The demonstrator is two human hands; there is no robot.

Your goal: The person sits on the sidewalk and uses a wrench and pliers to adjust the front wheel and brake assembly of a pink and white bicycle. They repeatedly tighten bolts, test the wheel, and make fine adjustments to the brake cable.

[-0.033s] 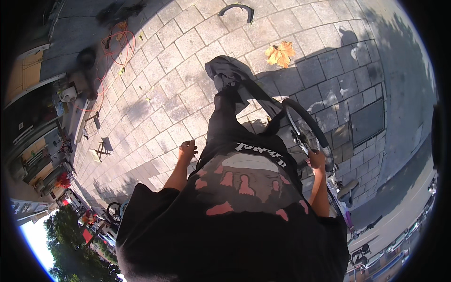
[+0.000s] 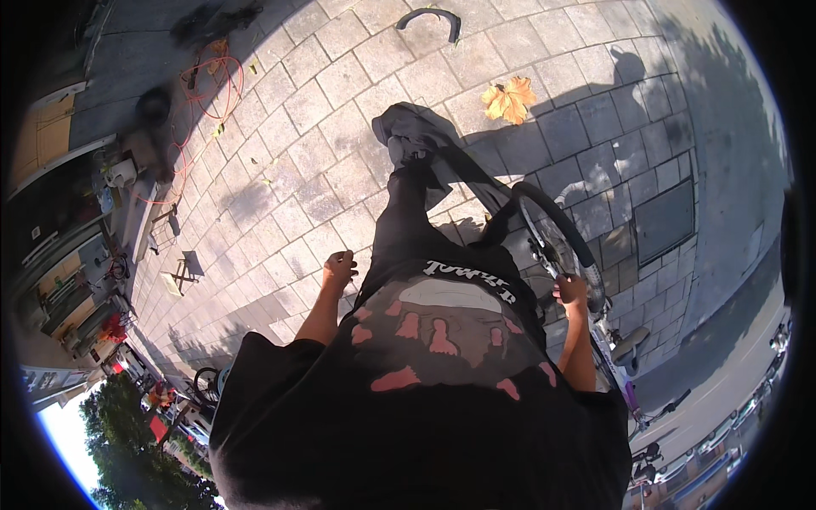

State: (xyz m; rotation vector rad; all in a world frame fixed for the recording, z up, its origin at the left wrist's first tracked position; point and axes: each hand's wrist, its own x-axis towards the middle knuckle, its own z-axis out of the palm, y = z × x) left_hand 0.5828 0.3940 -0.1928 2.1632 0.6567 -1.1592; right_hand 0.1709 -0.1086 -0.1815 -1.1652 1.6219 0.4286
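My left hand [image 2: 340,267] hangs beside my left thigh over the paving. Its fingers are bent but loose and a little apart, and I see nothing in them. On the other side, my right hand [image 2: 572,291] is closed next to the rear of a bicycle, close to the wheel with its black tyre [image 2: 557,223]. What the right fingers hold, if anything, is too small to make out. The bicycle's saddle [image 2: 631,347] and purple frame part [image 2: 630,395] show beyond my right forearm. My trouser leg and shirt hide part of the wheel.
A curved black piece [image 2: 432,14], like a cut of tyre or a mudguard, lies ahead on the paving. A dry yellow leaf [image 2: 508,100] lies nearer. An orange hose [image 2: 212,85] coils at the far left, and a small folding stool [image 2: 178,276] stands at the left.
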